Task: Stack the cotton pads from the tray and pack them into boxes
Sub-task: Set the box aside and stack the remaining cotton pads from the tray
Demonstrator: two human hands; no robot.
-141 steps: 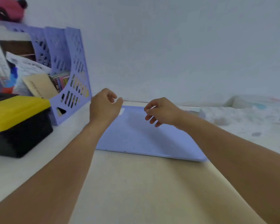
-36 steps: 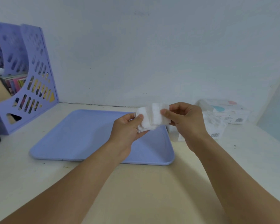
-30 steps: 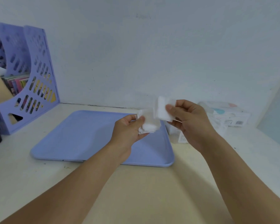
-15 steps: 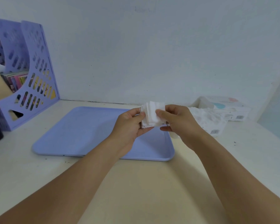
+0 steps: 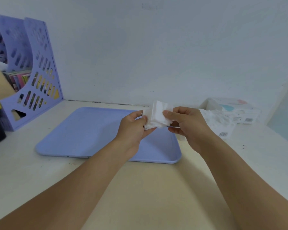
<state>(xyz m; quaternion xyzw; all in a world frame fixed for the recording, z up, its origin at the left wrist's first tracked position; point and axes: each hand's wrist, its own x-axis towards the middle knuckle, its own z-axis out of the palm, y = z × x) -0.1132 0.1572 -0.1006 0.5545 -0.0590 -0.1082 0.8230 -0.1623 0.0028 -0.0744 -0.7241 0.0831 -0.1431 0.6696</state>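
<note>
Pads [image 5: 157,116]: small stack, held in air over tray [image 5: 93,133] far-right corner. Left hand [image 5: 134,127] pinches one side, right hand [image 5: 185,123] the other. Advice: square edges w/ light pressure before boxing; box [image 5: 234,112] sits right.

A few seconds back I had both hands empty over the far edge of the tray [image 5: 90,135], which sat low and right of centre in the frame; now it lies centre-left and my hands meet above its right end. A second ago my right hand [image 5: 188,125] had lifted one pad away from the bundle in my left hand [image 5: 133,125], and now I have pressed it back, both hands pinching one stack of cotton pads [image 5: 157,116]
</note>
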